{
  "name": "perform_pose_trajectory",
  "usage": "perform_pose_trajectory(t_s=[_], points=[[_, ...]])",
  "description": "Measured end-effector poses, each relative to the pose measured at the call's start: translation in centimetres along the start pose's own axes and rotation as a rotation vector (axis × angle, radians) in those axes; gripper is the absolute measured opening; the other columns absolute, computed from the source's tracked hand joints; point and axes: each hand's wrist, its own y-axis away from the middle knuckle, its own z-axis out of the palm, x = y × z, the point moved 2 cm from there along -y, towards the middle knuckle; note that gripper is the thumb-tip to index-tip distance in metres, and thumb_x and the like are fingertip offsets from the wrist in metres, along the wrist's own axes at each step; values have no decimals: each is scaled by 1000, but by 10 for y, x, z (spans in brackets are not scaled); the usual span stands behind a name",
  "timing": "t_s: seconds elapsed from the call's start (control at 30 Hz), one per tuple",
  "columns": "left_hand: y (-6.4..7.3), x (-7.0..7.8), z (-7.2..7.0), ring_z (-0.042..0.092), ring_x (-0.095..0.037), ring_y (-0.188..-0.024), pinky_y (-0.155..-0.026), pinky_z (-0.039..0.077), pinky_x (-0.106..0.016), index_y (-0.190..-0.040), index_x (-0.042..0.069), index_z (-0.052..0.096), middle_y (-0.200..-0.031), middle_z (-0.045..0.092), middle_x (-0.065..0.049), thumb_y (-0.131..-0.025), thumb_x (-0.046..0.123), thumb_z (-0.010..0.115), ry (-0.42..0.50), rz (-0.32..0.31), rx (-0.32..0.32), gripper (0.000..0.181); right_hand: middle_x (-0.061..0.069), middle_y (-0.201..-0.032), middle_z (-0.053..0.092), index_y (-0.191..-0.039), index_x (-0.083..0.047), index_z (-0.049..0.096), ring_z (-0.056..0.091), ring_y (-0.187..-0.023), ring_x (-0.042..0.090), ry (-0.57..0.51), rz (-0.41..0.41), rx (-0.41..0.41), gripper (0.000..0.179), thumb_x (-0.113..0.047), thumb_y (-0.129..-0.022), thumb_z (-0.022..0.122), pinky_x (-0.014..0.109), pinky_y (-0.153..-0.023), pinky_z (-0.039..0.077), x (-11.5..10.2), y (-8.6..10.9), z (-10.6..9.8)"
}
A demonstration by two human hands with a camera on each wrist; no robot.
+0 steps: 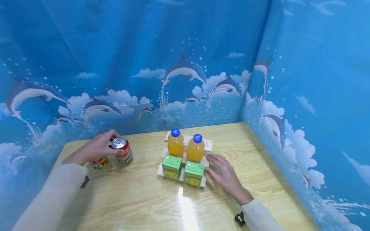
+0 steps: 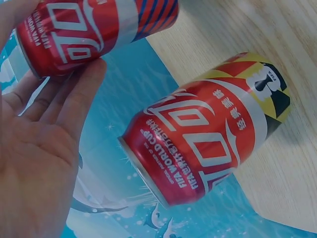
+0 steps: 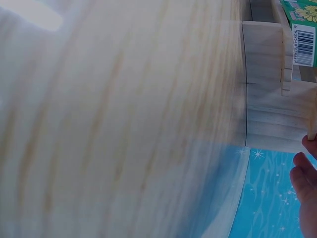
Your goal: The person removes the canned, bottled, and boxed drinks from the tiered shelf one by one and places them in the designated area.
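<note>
My left hand grips a red soda can near its top, thumb and fingers on opposite sides. A second red can, with a yellow and black patterned base, stands on the table just beside that hand, partly hidden by it in the head view. On the right, my right hand holds the side of a stepped wooden rack, its thumb and fingers at the end of a step; the thumb is out of the right wrist view. Two orange drink bottles with blue caps stand on the rack, behind two green juice boxes.
The wood-grain table is backed by a blue dolphin-print curtain, which also runs along the right side. The rack is near the table's back edge, with bare wood between it and the cans.
</note>
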Motion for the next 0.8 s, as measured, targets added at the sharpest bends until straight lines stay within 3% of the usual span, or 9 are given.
perform_pose_trajectory(t_s=[0.4,0.8], points=[[6,-6,1,69,-38,-119,-91,66,-52,-138,1,54,-138,63,-27,-94,41,87,-43,-5,-59,67,11,-142,73,-138,-7,72,68,-131,31,0,-5,2,51,-26,-94,87,53,-113,57,1,0,1],[7,-12,5,67,-42,-123,-93,65,-54,-140,2,52,-141,62,-29,-98,34,84,-11,-26,-89,62,12,-141,73,-138,-6,72,69,-131,31,7,-10,2,51,-25,-93,87,53,-113,57,1,-1,1]])
